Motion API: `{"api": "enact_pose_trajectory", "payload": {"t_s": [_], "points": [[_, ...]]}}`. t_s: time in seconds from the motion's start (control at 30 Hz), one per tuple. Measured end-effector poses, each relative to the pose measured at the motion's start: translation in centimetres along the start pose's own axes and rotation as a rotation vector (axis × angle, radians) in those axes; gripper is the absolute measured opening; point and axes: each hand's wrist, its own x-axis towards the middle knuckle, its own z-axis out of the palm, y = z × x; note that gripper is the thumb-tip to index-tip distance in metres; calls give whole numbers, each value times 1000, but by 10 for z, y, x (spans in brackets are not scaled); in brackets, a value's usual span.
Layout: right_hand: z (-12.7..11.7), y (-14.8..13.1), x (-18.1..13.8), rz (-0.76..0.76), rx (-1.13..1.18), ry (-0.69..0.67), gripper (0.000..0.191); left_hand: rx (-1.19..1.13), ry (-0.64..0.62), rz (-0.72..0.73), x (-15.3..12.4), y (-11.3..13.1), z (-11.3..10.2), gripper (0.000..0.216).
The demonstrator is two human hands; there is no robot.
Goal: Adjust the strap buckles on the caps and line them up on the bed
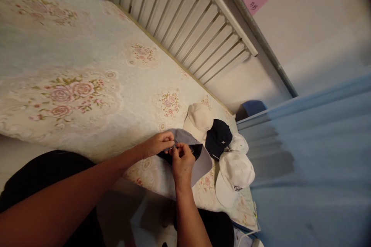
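Note:
A grey baseball cap [203, 166] lies on the flowered cloth near the bed's front edge, its dark inside partly showing. Both hands meet at the cap's back opening, fingertips close together. My left hand [159, 143] is closed in a pinch on the cap's back strap. Beside it, my right hand [183, 159] pinches the same strap, where a small shiny bit, perhaps a buckle, shows between the fingers. The fingers hide most of the strap and its fastening.
Beyond the grey cap sit a cream cap [199, 117], a navy cap [218, 139], a small white cap [239, 143] and a larger white cap [236, 173]. A metal railing [185, 19] borders the flowered bed cover [116, 54]. A blue curtain [313, 154] hangs at the right.

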Motion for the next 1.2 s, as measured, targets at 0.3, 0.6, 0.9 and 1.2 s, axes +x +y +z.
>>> {"api": "enact_pose_trajectory", "payload": {"t_s": [0.3, 0.6, 0.9, 1.2], "points": [[1, -5, -2, -15, -122, 14, 7, 37, -8, 16, 0, 0, 0, 21], [3, -8, -3, 21, -184, 11, 12, 138, 13, 32, 1, -9, -1, 13], [7, -6, -4, 44, -223, 35, 12, 233, 36, 11, 3, -11, 1, 7], [7, -2, 1, 64, -165, 54, 16, 317, 32, 41, 2, -11, 0, 8]]}}
